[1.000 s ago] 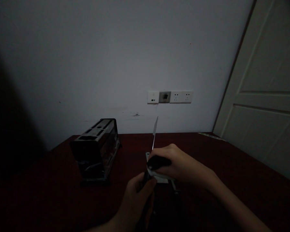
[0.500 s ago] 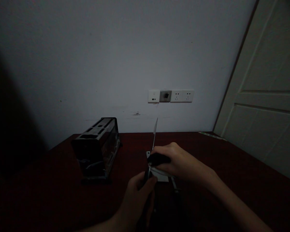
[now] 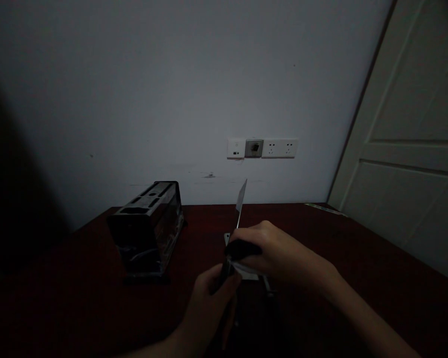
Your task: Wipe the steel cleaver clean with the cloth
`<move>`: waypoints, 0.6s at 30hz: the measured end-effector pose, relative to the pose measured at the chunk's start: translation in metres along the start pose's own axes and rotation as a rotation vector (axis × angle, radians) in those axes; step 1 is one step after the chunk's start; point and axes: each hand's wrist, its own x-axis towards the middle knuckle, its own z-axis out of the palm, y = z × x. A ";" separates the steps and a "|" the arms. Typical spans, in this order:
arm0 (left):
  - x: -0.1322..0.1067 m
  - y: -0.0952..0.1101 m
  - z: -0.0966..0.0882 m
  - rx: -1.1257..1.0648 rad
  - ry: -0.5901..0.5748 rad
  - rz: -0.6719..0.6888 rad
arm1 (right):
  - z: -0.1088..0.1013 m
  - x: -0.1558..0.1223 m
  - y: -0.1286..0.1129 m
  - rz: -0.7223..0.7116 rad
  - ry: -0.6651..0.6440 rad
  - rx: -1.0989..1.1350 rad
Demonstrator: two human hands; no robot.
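In the dim light, my left hand [image 3: 212, 296] is closed around the dark handle of a knife whose thin blade [image 3: 241, 196] points up and away from me. Close against it on the right, my right hand [image 3: 267, 243] is closed on a black rounded object [image 3: 244, 248]; its kind is too dark to make out. Under the hands lies a flat pale metal piece [image 3: 252, 276] with a small hole in its far corner, mostly hidden. A thin tool with a dark handle [image 3: 269, 293] lies just right of it.
A black block with slots in its top [image 3: 145, 223], partly wrapped in clear plastic, stands on the dark red table [image 3: 343, 258] to the left. Behind are a wall with sockets [image 3: 278, 148] and a pale door [image 3: 406, 149] at the right. A printed strip [image 3: 324, 209] lies along the back edge.
The blade has turned slightly, showing more of its flat side, and its tip has shifted a little right. Both hands keep their grip. The whole view has drifted slightly.
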 end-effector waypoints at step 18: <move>0.007 0.003 -0.010 -0.123 -0.056 -0.015 | -0.036 -0.018 0.001 0.130 0.384 0.117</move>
